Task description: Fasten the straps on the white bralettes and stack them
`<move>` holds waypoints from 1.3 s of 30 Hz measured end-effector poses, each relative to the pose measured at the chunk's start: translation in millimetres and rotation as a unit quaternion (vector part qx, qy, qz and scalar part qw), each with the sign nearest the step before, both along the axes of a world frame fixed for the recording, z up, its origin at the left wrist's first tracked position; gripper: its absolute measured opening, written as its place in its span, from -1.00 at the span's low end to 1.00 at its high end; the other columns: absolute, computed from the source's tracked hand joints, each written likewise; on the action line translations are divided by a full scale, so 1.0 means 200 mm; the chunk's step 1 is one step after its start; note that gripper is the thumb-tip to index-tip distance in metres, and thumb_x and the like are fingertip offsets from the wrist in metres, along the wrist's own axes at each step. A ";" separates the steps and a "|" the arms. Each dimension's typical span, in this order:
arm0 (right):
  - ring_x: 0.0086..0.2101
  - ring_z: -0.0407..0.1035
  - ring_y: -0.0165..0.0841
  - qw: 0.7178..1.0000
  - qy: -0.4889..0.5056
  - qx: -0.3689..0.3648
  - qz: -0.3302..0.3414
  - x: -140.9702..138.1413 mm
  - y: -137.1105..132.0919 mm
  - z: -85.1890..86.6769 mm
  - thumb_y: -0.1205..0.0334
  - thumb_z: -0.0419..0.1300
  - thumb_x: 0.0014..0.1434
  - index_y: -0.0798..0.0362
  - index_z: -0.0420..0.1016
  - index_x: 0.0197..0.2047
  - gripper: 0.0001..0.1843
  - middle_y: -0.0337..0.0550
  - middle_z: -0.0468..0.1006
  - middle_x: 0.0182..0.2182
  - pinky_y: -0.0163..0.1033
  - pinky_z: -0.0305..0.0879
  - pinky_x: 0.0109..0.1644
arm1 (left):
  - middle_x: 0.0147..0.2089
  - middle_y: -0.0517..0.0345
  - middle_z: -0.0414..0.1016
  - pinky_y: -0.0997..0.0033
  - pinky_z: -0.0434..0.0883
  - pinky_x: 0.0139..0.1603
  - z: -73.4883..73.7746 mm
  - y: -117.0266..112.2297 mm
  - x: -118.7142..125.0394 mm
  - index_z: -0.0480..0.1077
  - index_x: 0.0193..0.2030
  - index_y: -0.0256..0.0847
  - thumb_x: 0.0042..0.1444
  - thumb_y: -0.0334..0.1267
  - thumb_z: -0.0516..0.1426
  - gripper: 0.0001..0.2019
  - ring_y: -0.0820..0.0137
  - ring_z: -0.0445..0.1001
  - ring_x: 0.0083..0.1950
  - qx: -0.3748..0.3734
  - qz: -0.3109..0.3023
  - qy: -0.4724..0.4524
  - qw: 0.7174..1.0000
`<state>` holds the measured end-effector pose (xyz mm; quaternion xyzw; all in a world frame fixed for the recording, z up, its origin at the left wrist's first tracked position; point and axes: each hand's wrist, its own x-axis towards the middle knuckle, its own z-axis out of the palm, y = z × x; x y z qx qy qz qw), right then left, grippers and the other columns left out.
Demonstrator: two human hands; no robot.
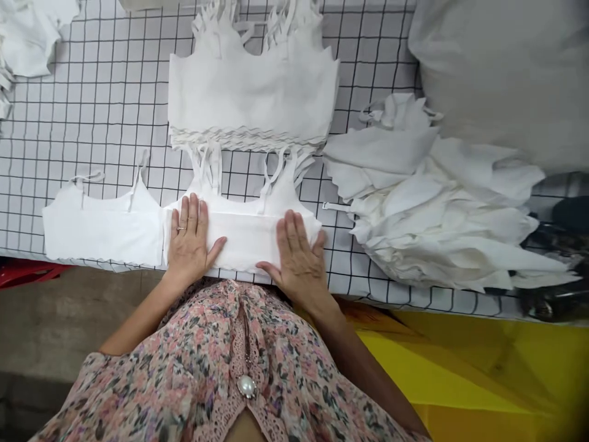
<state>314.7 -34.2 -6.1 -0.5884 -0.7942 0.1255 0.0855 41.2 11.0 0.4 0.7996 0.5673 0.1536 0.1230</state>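
Note:
A folded white strappy top (248, 230) lies at the near edge of the checked table (101, 110). My left hand (189, 239) rests flat on its left end, fingers stretched out, a ring on one finger. My right hand (297, 255) presses flat on its right end, fingers together and extended. Neither hand holds anything. Another white top (103, 224) lies flat just left of my left hand. A neat stack of the same tops (251, 98) sits farther back, straps pointing away.
A loose heap of white garments (442, 209) lies at the right. A big white bundle (501, 67) fills the far right corner. More white cloth (27, 37) sits at the far left. Yellow surface (483, 374) below right; red item (23, 273) under the left edge.

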 end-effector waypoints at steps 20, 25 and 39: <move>-0.18 0.51 -0.10 0.993 0.073 0.086 -0.022 0.22 1.14 -0.02 0.30 0.07 0.34 0.01 0.64 -0.07 -0.70 0.03 0.65 -0.12 0.06 0.43 -0.04 | 0.75 -0.11 -0.13 -0.18 0.02 0.75 0.08 0.11 0.40 0.01 0.68 -0.30 0.59 0.05 -0.08 -0.31 -0.02 -0.13 0.77 -0.029 -0.332 0.074 0.940; -0.16 0.57 -0.16 0.991 0.114 0.028 -0.071 0.23 1.13 0.04 0.36 0.10 0.34 0.01 0.68 -0.09 -0.70 -0.02 0.71 -0.17 -0.01 0.48 0.03 | 0.75 -0.11 -0.15 -0.17 -0.02 0.77 0.07 0.12 0.41 0.01 0.68 -0.29 0.58 0.03 -0.04 -0.31 -0.01 -0.16 0.77 -0.046 -0.333 0.058 0.940; 0.54 0.09 0.00 0.992 0.050 0.111 0.019 -0.06 0.42 0.26 0.10 -0.14 0.61 0.21 0.02 0.65 -0.32 0.24 0.24 0.54 0.39 0.03 0.59 | 0.74 -0.12 -0.10 -0.15 -0.13 0.80 0.11 0.00 0.12 -0.59 0.71 -0.15 0.56 -0.28 -0.04 -0.16 0.17 -0.26 0.78 -0.004 -0.200 -0.024 0.980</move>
